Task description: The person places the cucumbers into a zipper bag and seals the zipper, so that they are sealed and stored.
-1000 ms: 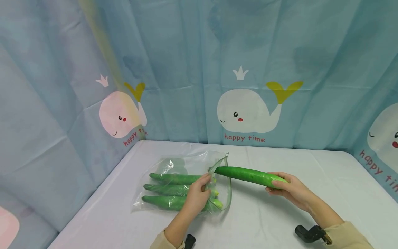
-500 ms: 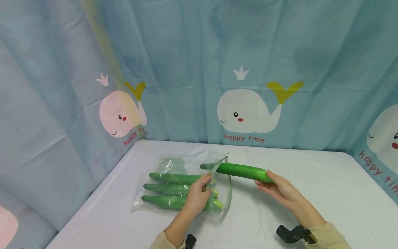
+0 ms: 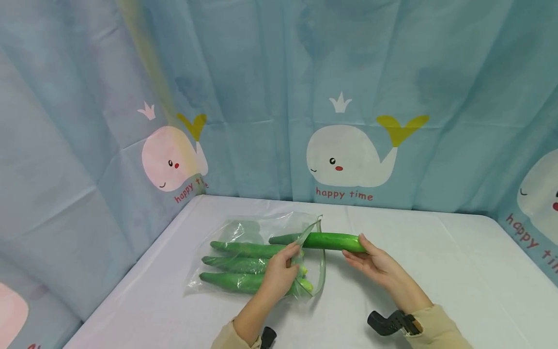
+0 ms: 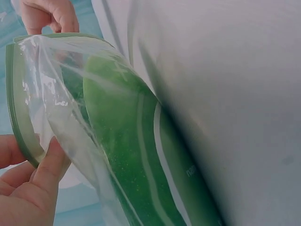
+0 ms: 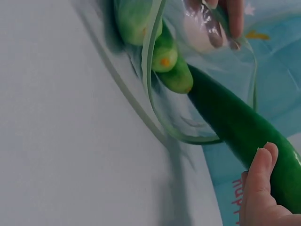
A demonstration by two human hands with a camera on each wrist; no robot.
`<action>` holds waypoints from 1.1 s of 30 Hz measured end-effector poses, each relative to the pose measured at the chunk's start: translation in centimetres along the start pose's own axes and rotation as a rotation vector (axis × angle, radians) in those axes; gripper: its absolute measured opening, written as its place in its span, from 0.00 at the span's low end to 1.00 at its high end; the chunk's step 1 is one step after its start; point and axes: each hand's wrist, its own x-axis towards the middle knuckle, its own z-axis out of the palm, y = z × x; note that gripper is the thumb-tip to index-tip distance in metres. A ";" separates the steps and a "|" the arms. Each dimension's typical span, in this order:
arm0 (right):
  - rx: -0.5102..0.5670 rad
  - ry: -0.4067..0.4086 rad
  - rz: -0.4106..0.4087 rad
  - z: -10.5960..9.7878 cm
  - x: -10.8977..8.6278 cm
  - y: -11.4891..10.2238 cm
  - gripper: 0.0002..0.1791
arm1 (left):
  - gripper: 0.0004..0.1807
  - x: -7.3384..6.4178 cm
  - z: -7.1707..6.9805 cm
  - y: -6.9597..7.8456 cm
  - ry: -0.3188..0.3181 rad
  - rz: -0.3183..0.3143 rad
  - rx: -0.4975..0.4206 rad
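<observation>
A clear zip bag with a green-edged mouth lies on its side, its opening facing right. Inside it, three cucumbers lie side by side. My left hand pinches the near side of the bag's mouth between thumb and fingers; the left wrist view shows the film and green edge in that pinch. A further cucumber passes through the opening, its dark tip within the bag. My right hand holds this cucumber by its outer end. In the right wrist view the bagged cucumbers' blunt ends sit near the opening.
A white cloth covers the table. Blue curtains printed with whales stand behind and at both sides. Black wrist mounts are strapped near both beige sleeves.
My right hand has moved left, sliding its cucumber farther into the bag's mouth. The left hand keeps its place on the bag's edge, and the three bagged cucumbers have not moved.
</observation>
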 end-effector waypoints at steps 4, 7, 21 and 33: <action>0.060 -0.013 0.020 0.5 0.4 0.3 0.21 | 0.25 0.0 -0.1 -0.1 -0.008 -0.002 -0.011; 0.091 -0.023 0.031 0.6 0.6 0.4 0.19 | 0.24 0.0 -0.1 0.0 -0.012 -0.002 -0.009; 0.008 -0.037 0.026 1.6 1.6 2.2 0.29 | 0.25 -0.3 0.1 0.1 0.008 0.006 -0.004; 0.177 -0.046 0.066 3.4 2.0 2.6 0.27 | 0.24 -0.2 0.3 -0.1 0.026 0.024 0.018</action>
